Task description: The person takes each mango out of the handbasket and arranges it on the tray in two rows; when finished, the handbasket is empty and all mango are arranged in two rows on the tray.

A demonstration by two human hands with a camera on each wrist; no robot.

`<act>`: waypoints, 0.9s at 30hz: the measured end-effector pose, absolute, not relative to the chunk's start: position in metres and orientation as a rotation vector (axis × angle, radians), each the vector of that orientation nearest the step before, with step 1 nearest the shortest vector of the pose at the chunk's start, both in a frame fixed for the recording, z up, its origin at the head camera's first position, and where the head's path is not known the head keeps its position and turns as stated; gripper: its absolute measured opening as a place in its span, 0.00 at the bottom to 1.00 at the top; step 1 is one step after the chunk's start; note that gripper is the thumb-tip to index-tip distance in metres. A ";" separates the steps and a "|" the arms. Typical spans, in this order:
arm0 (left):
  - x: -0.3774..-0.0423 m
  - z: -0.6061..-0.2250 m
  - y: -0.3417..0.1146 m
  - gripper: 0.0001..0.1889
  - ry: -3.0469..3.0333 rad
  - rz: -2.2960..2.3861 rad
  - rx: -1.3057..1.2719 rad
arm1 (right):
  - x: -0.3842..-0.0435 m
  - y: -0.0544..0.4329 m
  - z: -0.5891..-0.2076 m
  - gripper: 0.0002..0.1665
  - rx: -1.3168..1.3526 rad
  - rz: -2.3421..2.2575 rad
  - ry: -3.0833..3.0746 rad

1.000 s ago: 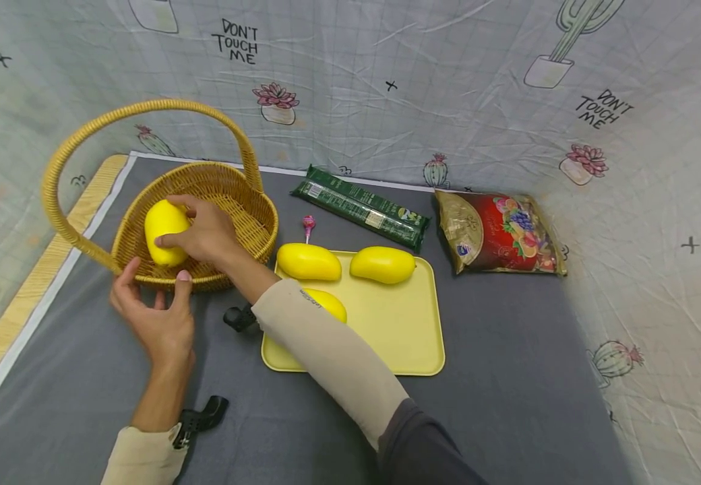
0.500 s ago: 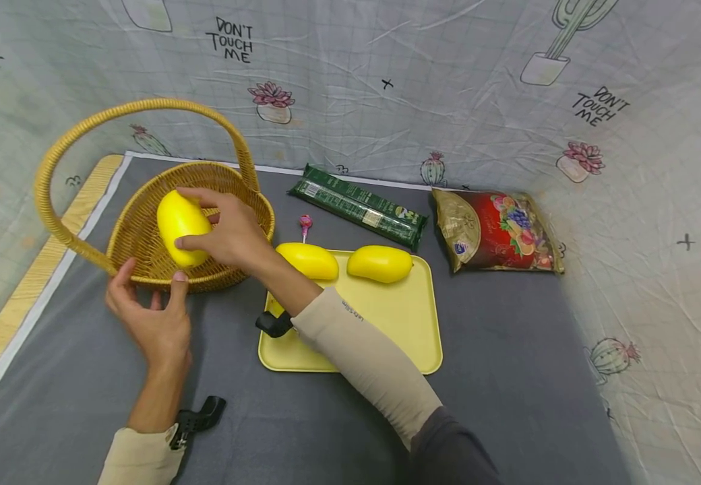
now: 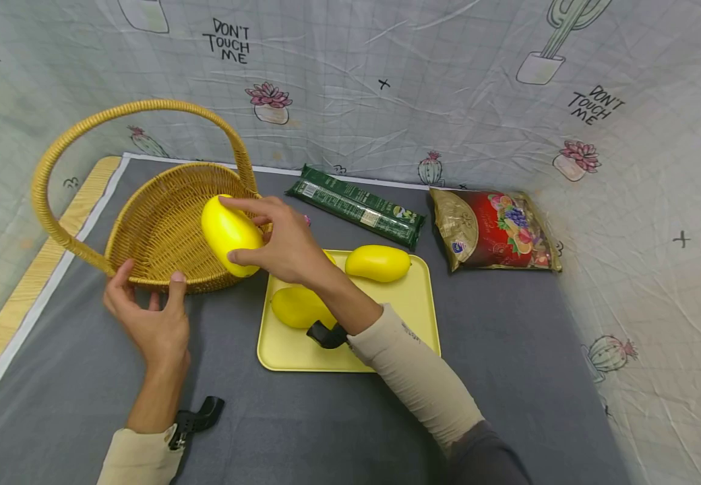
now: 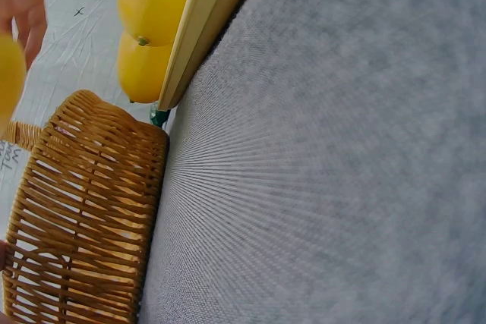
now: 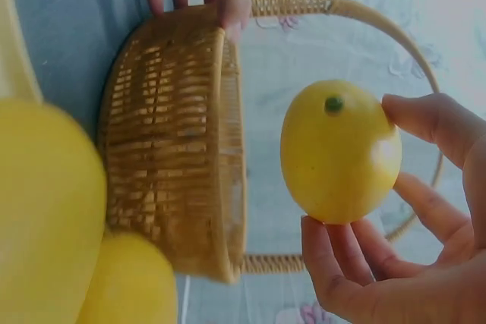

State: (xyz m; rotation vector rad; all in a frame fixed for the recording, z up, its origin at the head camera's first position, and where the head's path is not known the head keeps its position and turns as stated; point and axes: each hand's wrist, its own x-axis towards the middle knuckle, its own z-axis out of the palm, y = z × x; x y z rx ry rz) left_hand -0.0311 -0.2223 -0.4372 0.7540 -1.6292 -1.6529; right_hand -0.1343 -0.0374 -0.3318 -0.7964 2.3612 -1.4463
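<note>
A yellow mango is held between the thumb and fingers of my right hand, overlapping the right rim of the wicker basket in the head view. Seen from the right wrist, the mango is raised beyond the basket's opening, its green stem end facing the camera. My left hand grips the basket's near rim, thumb and fingers spread along it. On the yellow tray lie more mangoes: one at the back right, one at the front left, and another mostly hidden behind my right hand.
The basket's tall arched handle rises over its opening. Behind the tray lie a long green packet and, further right, a red and gold bag. A pink lollipop peeks out behind my right hand. A printed cloth hangs at the back.
My right hand has lifted the mango from inside the basket and carried it right, to the basket's right rim. The left hand stays on the near rim.
</note>
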 end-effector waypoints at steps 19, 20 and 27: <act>-0.032 -0.450 -0.230 0.34 -1.639 -1.658 0.740 | -0.117 0.076 -0.344 0.42 -0.829 -1.376 2.335; -0.032 -0.449 -0.230 0.34 -1.640 -1.657 0.741 | -0.116 0.082 -0.345 0.42 -0.826 -1.363 2.342; -0.033 -0.449 -0.229 0.34 -1.638 -1.653 0.737 | -0.111 0.120 -0.351 0.42 -0.874 -1.246 2.392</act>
